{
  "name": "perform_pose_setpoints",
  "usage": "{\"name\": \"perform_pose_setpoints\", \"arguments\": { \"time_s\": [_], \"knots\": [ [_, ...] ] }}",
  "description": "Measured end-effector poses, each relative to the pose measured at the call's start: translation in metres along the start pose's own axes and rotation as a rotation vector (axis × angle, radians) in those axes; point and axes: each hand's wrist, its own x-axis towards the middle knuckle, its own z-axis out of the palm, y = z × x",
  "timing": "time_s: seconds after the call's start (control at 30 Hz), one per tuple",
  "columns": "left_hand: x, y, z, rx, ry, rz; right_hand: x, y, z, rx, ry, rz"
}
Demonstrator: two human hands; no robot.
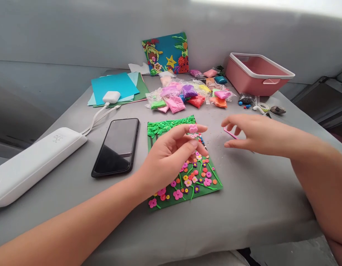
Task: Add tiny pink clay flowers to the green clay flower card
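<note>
A green sheet (pixel 176 204) decorated with clay flowers and a leafy green top edge lies on the grey table. Over its middle is my left hand (pixel 173 153), carrying a small pink clay flower (pixel 193 128) on the index finger. The thumb and other fingers are curled below that flower, and they hide part of the sheet. To the right of the sheet, my right hand (pixel 245 133) holds a thin pink tool (pixel 229 133) under its curved fingers; the palm side is mostly hidden.
A black phone (pixel 115 147) and a white power bank (pixel 38 162) lie left. Coloured paper (pixel 112 87), clay packets (pixel 176 103) and an underwater clay picture (pixel 168 53) are behind. A pink basket (pixel 259 74) stands at the back right, near small clay balls (pixel 240 103).
</note>
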Motion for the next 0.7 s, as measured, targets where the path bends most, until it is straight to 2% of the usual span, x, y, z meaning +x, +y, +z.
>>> {"name": "perform_pose_setpoints", "arguments": {
  "time_s": [0.07,0.13,0.3,0.43,0.53,0.63,0.7],
  "knots": [
    [0.002,0.001,0.000,-0.016,0.017,-0.032,0.002,0.008,0.001,-0.197,-0.149,0.086],
    [0.002,0.002,0.000,-0.034,0.032,-0.058,0.004,0.010,0.003,-0.280,-0.199,0.136],
    [0.001,0.003,0.000,-0.043,0.011,-0.093,0.012,0.006,0.006,-0.333,-0.198,0.167],
    [0.000,0.003,0.001,-0.020,0.005,-0.108,0.014,-0.004,0.006,-0.249,-0.187,0.055],
    [0.000,0.004,0.002,-0.006,0.010,-0.120,0.011,-0.016,0.008,-0.154,-0.071,-0.044],
    [0.000,0.004,0.002,0.012,0.007,-0.126,0.009,-0.023,0.011,0.088,0.199,-0.135],
    [0.001,0.004,0.001,0.022,0.003,-0.131,0.010,-0.022,0.015,0.231,0.313,-0.188]
  ]
}}
